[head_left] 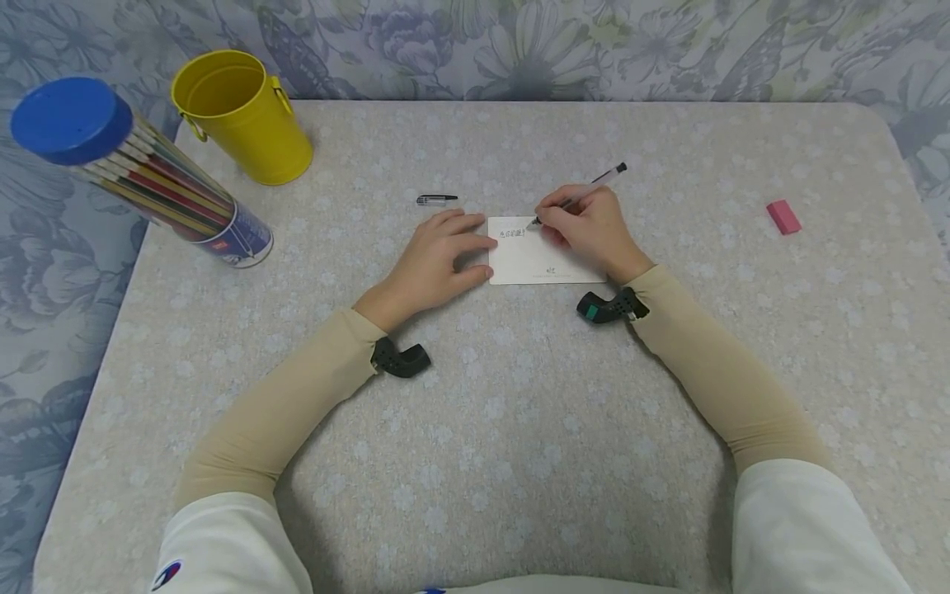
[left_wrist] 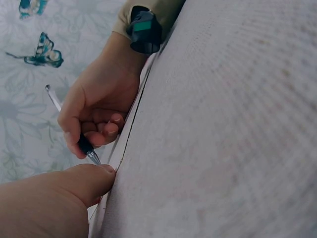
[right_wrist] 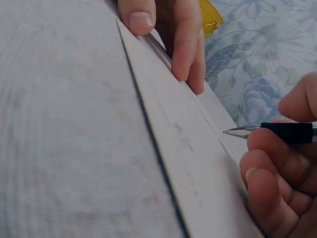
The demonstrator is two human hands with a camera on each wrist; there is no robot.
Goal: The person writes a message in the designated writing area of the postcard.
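A small white card [head_left: 519,260] lies on the table, with a short row of handwritten characters near its top left and a tiny printed mark low down. My right hand [head_left: 594,229] pinches a pen [head_left: 604,177] with a clear barrel and dark grip. In the head view the pen's tip meets the card at the end of the writing. At the card's left edge rests my left hand [head_left: 441,256], fingers spread, thumb and fingertips touching it. The right wrist view shows the pen's metal tip [right_wrist: 237,131] beside those left fingers [right_wrist: 185,44]. A pen cap [head_left: 437,200] lies beyond the left hand.
A pink eraser [head_left: 783,217] sits at the right of the table [head_left: 475,462]. Toward the back left stand a yellow bucket [head_left: 275,136] and a clear tube of pencils [head_left: 174,181] with a blue lid. A floral wall [head_left: 534,49] borders the far edge.
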